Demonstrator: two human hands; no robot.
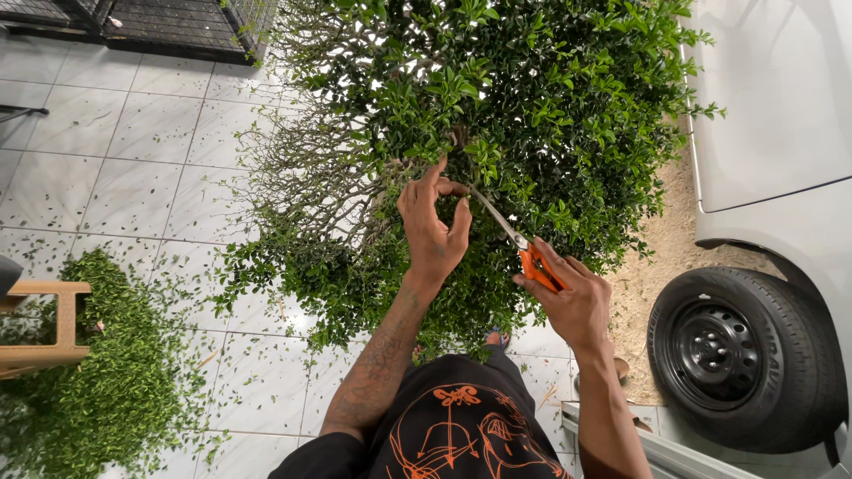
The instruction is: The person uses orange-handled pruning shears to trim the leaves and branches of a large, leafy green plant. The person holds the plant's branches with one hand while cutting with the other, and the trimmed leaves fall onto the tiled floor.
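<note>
A dense green shrub point(532, 115) with small leaves fills the upper middle of the head view, with bare twigs on its left side. My left hand point(432, 226) pinches a sprig of the shrub between thumb and fingers. My right hand point(572, 297) grips orange-handled pruning shears point(524, 248), whose metal blades point up-left toward the sprig held by the left hand. The blade tips reach just beside my left fingers.
A heap of cut green leaves point(98, 372) lies on the tiled floor point(115, 168) at left, beside a wooden stool point(44, 324). A silver car point(781, 115) with a black wheel point(737, 355) stands at right. A dark wire cage point(169, 27) sits at top left.
</note>
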